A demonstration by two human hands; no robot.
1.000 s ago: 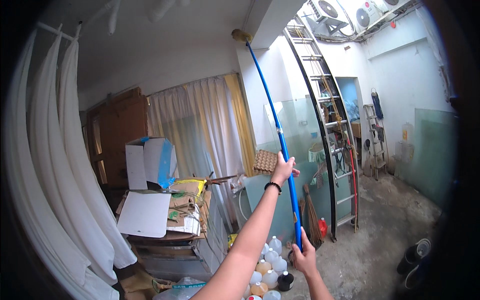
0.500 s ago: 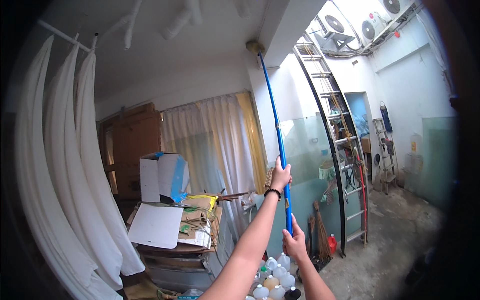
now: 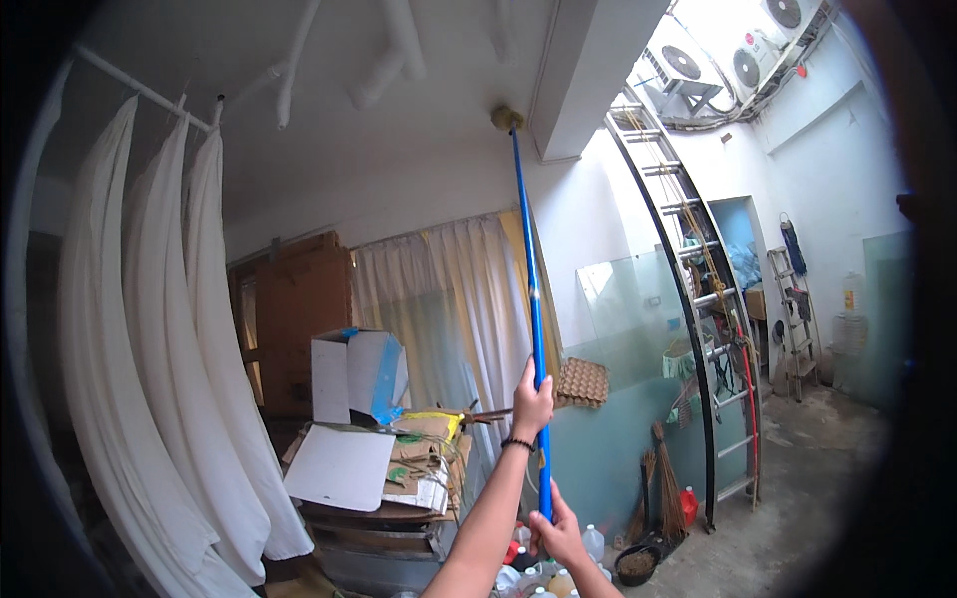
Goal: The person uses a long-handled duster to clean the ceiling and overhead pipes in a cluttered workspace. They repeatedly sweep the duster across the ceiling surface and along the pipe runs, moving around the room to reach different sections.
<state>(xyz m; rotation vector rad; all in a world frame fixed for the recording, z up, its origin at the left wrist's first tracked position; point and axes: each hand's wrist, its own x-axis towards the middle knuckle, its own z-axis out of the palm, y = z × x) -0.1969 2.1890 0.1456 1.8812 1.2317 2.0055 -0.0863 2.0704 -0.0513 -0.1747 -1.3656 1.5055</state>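
Note:
A long blue pole [image 3: 527,239] rises almost upright in front of me, with a round yellowish-brown brush head [image 3: 506,119] at its top. That head sits up by the ceiling, left of the beam; whether it touches cannot be told. My left hand [image 3: 533,401], a dark bead bracelet at its wrist, is wrapped round the pole's lower section. Below it, my right hand [image 3: 561,533] grips the pole near its bottom end.
White curtains [image 3: 164,329] hang at left. Cardboard [image 3: 419,473] is piled beside them. A tall ladder [image 3: 688,259] leans at right, with brooms [image 3: 666,488] by its foot. Plastic jugs [image 3: 558,583] crowd the floor below my hands. A ceiling beam [image 3: 573,105] juts down beside the pole.
The brush head has shifted left along the ceiling, away from the beam. Both hands have moved left with the pole, uncovering an egg tray behind. My view has turned slightly left and upward.

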